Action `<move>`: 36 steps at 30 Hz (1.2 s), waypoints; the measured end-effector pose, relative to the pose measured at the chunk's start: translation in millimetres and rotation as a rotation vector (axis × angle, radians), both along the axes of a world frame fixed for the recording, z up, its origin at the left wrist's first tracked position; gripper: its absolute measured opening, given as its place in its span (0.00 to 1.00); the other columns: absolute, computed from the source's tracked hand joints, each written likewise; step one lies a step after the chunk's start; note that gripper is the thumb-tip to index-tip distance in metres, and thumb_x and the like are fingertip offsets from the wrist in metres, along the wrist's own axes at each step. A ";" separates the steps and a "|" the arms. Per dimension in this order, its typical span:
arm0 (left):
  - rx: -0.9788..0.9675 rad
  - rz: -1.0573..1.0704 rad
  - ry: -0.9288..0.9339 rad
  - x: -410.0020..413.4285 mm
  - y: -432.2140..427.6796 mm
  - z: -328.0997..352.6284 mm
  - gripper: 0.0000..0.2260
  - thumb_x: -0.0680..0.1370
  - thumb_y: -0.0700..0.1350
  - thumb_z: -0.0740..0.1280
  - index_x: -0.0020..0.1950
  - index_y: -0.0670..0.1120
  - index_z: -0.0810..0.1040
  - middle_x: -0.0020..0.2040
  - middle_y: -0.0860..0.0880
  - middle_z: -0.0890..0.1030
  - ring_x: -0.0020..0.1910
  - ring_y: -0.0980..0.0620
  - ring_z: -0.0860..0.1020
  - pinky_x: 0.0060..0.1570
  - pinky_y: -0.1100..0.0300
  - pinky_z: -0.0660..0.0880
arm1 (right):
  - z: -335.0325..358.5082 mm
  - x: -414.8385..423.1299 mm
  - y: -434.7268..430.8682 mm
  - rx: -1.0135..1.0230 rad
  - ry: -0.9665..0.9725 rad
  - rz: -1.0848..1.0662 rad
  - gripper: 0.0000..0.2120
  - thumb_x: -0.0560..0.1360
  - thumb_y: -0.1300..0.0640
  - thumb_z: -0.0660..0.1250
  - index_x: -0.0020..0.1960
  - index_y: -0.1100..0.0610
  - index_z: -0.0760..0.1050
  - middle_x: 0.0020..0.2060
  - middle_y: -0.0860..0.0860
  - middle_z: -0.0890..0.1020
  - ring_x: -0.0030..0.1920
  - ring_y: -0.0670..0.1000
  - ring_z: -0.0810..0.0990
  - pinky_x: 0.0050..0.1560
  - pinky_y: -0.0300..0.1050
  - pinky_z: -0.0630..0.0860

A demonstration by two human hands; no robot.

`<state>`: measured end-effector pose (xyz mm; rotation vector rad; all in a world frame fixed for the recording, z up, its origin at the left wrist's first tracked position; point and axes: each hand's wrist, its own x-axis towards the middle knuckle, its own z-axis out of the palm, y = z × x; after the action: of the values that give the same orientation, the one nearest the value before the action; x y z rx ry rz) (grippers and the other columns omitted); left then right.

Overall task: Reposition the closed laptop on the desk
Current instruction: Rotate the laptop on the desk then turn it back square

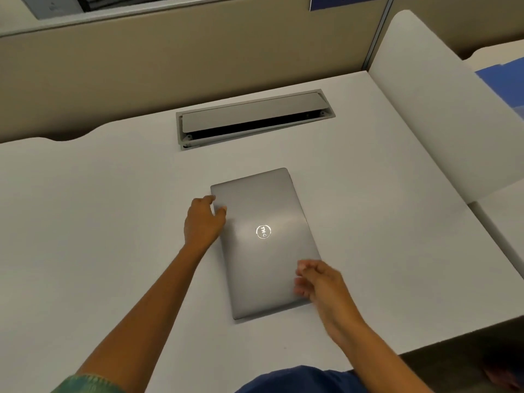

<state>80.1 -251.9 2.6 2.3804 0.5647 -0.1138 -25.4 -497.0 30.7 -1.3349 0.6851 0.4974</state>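
I see the closed Dell laptop (263,242) lying lengthwise away from me on the bench (99,208), left hand (202,222) gripping its far-left edge, right hand (320,282) its near-right corner.

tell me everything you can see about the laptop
The laptop is a thin, silver-grey, metal-looking slab with rounded corners and a round logo in the middle of the lid, which catches a glare. It is closed and lies flat on the white desk, turned so that its long side runs away from the person, slightly askew. The left hand touches its far left edge near the corner; the right hand is at its near right edge, fingers curled over the lid.
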 end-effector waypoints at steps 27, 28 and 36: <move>0.062 -0.364 0.312 119.3 -12.7 -10.4 0.25 0.73 0.52 0.69 0.68 0.44 0.72 0.67 0.43 0.76 0.65 0.41 0.74 0.63 0.49 0.71 | -26.2 -28.1 21.8 0.101 0.300 -0.235 0.06 0.77 0.66 0.63 0.52 0.63 0.76 0.47 0.57 0.80 0.50 0.53 0.78 0.65 0.48 0.71; 0.041 -0.329 0.329 115.6 -6.6 -8.6 0.26 0.73 0.52 0.69 0.69 0.44 0.72 0.68 0.43 0.76 0.65 0.40 0.74 0.64 0.49 0.71 | -25.5 -23.5 17.0 0.084 0.279 -0.227 0.06 0.77 0.67 0.63 0.53 0.64 0.76 0.46 0.57 0.81 0.48 0.52 0.78 0.63 0.48 0.72; -0.095 0.008 0.359 46.1 41.2 -2.1 0.25 0.72 0.48 0.72 0.68 0.43 0.74 0.65 0.39 0.77 0.62 0.38 0.76 0.65 0.46 0.72 | -21.8 34.0 -28.8 -0.115 0.159 0.016 0.06 0.75 0.69 0.64 0.52 0.66 0.76 0.41 0.59 0.81 0.37 0.52 0.80 0.31 0.38 0.78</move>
<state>126.3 -210.7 0.5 2.2764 0.7166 -0.5598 8.6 -525.8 8.9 -1.4199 0.8454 0.5887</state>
